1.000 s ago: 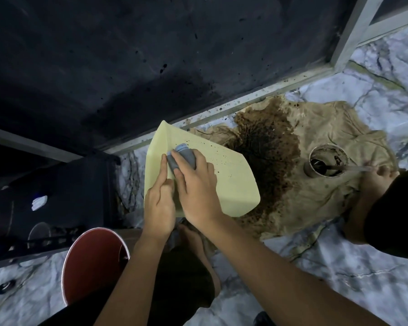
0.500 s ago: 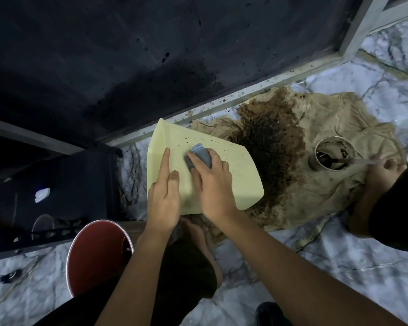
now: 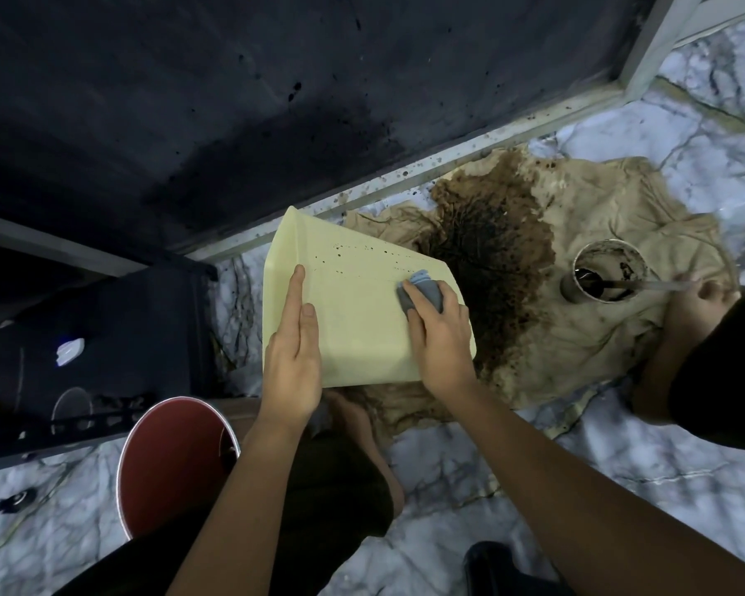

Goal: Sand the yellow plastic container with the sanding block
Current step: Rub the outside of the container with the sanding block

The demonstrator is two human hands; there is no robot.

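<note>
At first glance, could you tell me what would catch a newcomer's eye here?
The yellow plastic container at centre stands out, with the left hand flat on it and the right hand pressing a grey sanding block near its right edge. To the right lies a tan cloth with a big dark brown stain.

one yellow container [image 3: 353,320], one sanding block [image 3: 422,292], three hands

Floor: white marble [image 3: 620,488] with grey veining. Wall: dark panel [image 3: 276,101], black-speckled, set in a pale metal frame [image 3: 448,152]. Stained beige cloth [image 3: 598,234] spread on the floor. Black rack [image 3: 104,337] at left. Lighting dim.
</note>
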